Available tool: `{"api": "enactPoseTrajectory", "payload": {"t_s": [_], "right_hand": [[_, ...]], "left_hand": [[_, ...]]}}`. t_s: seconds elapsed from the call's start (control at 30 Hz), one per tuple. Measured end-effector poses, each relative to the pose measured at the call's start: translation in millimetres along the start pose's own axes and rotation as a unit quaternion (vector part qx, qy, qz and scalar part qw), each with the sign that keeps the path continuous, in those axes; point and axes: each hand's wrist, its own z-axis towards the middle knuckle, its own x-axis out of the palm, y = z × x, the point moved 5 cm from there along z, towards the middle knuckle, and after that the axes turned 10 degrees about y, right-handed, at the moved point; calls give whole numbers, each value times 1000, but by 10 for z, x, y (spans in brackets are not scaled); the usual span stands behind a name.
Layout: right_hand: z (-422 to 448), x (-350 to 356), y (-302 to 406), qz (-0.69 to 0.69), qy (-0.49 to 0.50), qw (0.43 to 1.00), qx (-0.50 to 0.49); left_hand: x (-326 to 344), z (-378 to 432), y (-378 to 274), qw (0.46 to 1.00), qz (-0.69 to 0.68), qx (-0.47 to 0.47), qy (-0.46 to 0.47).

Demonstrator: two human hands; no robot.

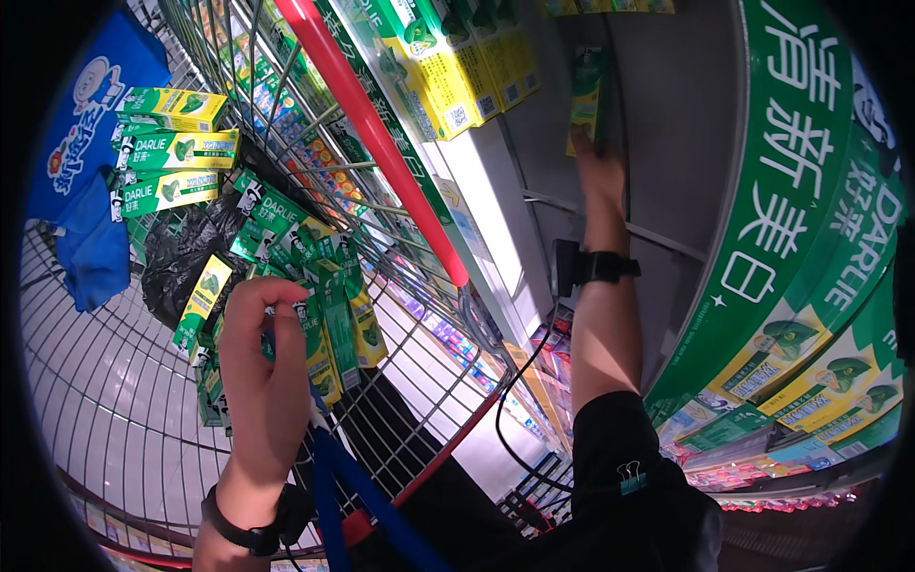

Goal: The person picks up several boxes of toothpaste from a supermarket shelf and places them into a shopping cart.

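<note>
My right hand (600, 168) reaches into a dark shelf bay and grips the near end of a green-and-yellow Darlie toothpaste box (587, 93). My left hand (264, 357) hangs over a wire shopping cart (129, 436) with its fingers curled and the thumb near the index finger. It covers part of a heap of toothpaste boxes (336, 325), and whether it touches one is hidden. Other boxes (179, 151) lie stacked at the cart's far left. A black plastic bag (168, 250) is bunched between the two groups.
The cart's red bar (379, 136) runs between my hands. A row of toothpaste boxes (447, 79) stands on the shelf left of my right hand. A curved green display panel (786, 157) rises on the right. Blue fabric (93, 236) hangs at the cart's left side. A black cable (500, 429) loops below my right arm.
</note>
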Motion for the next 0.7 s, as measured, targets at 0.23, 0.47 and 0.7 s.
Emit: {"api": "enactPoseTrajectory", "payload": {"t_s": [0.23,0.47,0.7], "right_hand": [[-1543,-148,604,616,221,755,-34],[-3228,-480,1397,647,394,638,-134],[-3705,-75,1597,670,484,558,-76]], "left_hand": [[22,-59,-166,997,-52,50,18],[203,-127,-671,947,-255,134,142],[-33,-412,-695,929,-316,61,185]]}}
